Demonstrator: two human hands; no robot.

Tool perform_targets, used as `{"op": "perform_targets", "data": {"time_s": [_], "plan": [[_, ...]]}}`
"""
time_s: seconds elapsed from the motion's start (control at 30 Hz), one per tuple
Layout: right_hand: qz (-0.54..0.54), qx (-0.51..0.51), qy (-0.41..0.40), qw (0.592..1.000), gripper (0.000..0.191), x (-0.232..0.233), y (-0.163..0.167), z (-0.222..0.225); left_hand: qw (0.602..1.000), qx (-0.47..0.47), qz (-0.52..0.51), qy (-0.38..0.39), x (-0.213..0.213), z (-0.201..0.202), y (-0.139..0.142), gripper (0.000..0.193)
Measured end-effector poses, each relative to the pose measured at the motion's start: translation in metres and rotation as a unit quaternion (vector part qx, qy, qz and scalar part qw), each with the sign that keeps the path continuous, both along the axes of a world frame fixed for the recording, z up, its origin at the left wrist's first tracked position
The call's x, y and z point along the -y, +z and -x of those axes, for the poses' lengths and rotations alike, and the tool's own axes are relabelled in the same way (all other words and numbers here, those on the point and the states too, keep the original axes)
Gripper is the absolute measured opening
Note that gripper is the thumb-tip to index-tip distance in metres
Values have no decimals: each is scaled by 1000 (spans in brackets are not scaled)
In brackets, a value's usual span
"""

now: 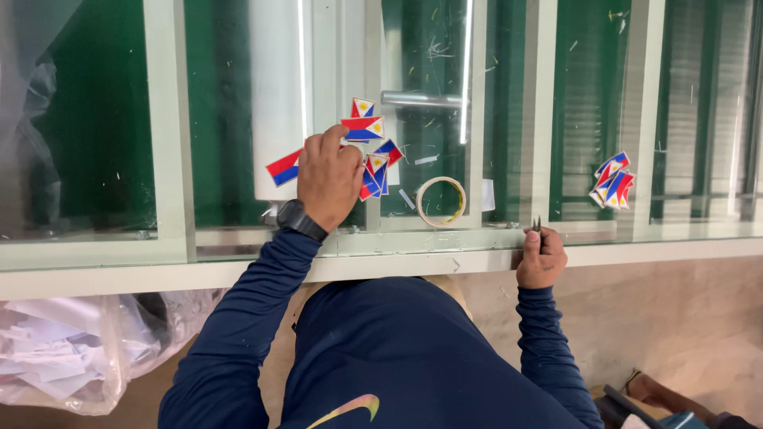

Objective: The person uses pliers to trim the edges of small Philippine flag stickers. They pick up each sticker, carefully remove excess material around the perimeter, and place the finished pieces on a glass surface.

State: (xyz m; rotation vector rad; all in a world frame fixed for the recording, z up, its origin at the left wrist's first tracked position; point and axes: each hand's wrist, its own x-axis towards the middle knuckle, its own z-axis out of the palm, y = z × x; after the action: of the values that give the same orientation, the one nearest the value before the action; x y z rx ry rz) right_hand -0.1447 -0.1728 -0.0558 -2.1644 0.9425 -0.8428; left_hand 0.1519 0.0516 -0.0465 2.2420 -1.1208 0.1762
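Navy sleeves closest up, right hand [541,260] pinching small dark scissors [537,226] at surface edge, left hand [327,175] flat, fingers spread over flag stickers [371,151], tape roll [441,202] nearby

Left hand [327,176] on flag stickers [367,151]; right hand [541,258] perhaps holding tweezers [537,226].

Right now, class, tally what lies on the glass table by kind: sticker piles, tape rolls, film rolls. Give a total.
Sticker piles: 2 (one under the left hand, at; one at right)
Tape rolls: 1
Film rolls: 1
Total: 4
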Motion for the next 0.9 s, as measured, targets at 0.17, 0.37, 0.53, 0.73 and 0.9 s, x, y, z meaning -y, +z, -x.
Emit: {"op": "perform_targets", "data": {"time_s": [0.17,0.37,0.53,0.73,0.9], "plan": [[-232,54,41,970,39,-2,17,-6,949,-305,74,-13,-23,8,44,16],[-336,53,311,887,47,-55,35,-76,885,-423,193,15,-39,47,64,15],[-387,20,252,887,19,-81,48,-119,814,-513,273,-6,-40,67,39,15],[-449,71,259,852,14,-81,53,-130,600,-655,455,56,-30,56,7,29],[-443,103,201,868,16,-84,47,-135,722,-555,396,-119,-23,76,15,44]]}}
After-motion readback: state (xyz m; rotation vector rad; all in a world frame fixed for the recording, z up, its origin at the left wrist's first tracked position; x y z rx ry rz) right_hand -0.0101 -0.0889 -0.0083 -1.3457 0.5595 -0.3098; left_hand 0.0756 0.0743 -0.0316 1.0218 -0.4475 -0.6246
